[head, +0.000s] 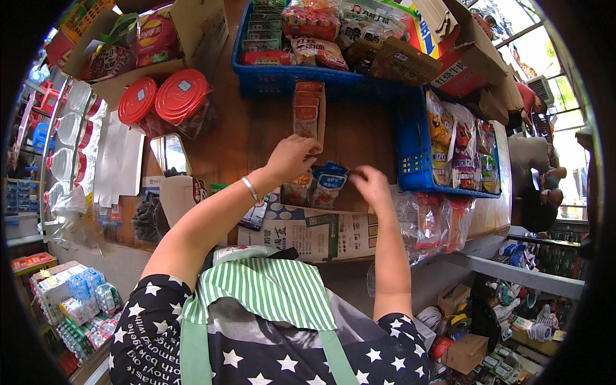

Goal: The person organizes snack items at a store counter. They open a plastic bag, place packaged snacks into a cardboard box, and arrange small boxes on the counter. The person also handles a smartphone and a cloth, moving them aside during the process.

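A narrow cardboard box of red-and-white snack packets [307, 115] stands on the brown wooden table [240, 127]. Just below its near end is my left hand [294, 156], fingers bent; whether they hold anything is hidden. Blue-and-white packets [329, 187] stand upright between my hands, with orange-and-white packets [297, 188] to their left. My right hand [370, 185] is at the upper right edge of the blue packets, slightly blurred; its grip on them cannot be told.
Blue plastic baskets with packaged food stand at the back [269, 79] and right [415, 168]. Red-lidded jars [182, 96] and an open carton [204, 33] are at the left. A phone [255, 215] lies by my left forearm. Clear plastic bags [433, 221] lie at the right edge.
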`<state>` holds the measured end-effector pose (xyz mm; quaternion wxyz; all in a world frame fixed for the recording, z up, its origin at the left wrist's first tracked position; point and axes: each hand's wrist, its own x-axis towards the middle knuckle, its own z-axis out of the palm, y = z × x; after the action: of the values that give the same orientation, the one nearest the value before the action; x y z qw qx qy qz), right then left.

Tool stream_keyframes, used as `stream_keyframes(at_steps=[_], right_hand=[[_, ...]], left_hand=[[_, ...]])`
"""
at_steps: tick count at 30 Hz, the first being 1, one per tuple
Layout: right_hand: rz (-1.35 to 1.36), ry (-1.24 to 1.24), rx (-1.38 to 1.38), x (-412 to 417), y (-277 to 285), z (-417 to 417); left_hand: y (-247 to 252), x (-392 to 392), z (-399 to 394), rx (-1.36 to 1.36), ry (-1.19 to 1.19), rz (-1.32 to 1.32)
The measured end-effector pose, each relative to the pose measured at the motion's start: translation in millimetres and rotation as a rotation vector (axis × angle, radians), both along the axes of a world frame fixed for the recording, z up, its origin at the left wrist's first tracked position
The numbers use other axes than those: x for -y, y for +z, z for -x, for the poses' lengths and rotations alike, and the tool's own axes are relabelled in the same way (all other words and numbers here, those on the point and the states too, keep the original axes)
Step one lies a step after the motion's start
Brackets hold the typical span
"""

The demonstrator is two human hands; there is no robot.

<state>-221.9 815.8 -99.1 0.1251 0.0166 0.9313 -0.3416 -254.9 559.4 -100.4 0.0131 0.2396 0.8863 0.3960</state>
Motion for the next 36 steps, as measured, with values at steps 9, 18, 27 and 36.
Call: stream_keyframes(at_steps=[9, 18, 27, 36], right_hand=[[-0.362, 0.331, -0.83, 105.0, -7.4, 124.1], [-0.408, 0.381, -0.79, 124.4, -40.8, 132.4], [-0.336, 0.428, -0.863, 125.9, -38.6, 140.6], [-0.407, 0.584, -0.229, 126.6, -3.1, 173.1]], left_hand=[[-19.2, 24.2, 13.8, 0.357, 0.313, -0.228], [-49.1, 37.7, 38.1, 0.261, 0.364, -0.03], [-59.1, 26.5, 52.0, 0.448, 0.38, 0.125], [-63.5, 25.7, 52.6, 0.461, 0.372, 0.092]])
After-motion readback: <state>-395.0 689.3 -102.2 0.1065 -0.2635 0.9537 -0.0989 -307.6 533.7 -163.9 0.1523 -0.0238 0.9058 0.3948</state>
